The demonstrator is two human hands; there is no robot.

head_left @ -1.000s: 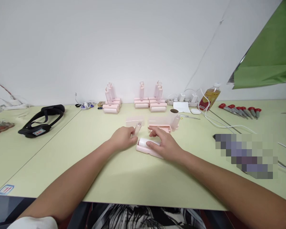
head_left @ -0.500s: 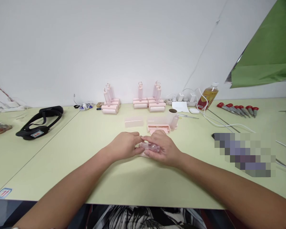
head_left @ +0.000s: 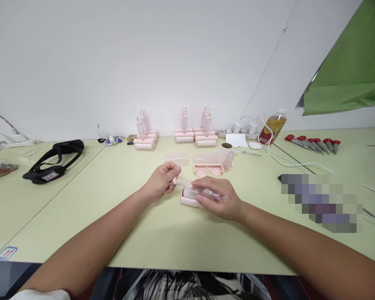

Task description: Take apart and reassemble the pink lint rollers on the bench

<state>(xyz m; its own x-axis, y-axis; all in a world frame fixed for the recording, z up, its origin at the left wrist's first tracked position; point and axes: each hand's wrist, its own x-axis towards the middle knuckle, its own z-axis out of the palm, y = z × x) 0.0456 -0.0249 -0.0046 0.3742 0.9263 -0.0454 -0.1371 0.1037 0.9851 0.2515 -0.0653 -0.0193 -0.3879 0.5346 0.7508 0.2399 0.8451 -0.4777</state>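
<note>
My left hand [head_left: 163, 180] is closed, pinching the pink end of a clear plastic handle [head_left: 184, 182]. The rest of that handle slants to the right into my right hand [head_left: 222, 196], whose fingers and thumb are closed around it. Right under the handle lies a pink lint roller cover [head_left: 190, 201] on the table, its right part hidden by my right hand. Behind it sits another pink cover part [head_left: 208, 169], hinged or lidded, with rounded flaps at its front.
At the back stand several pink lint rollers [head_left: 206, 139] with upright clear handles. A sticky roll [head_left: 226, 152], a translucent cover [head_left: 176, 159], white cables [head_left: 281, 158], a drink bottle [head_left: 272, 127], red-capped markers [head_left: 312, 143] and a black headset [head_left: 53, 162] lie around the table [head_left: 162, 241].
My left hand has shifted slightly left and up, with the handle's pink end now showing in it. My right hand has moved right, and more of the pink cover below is visible.
</note>
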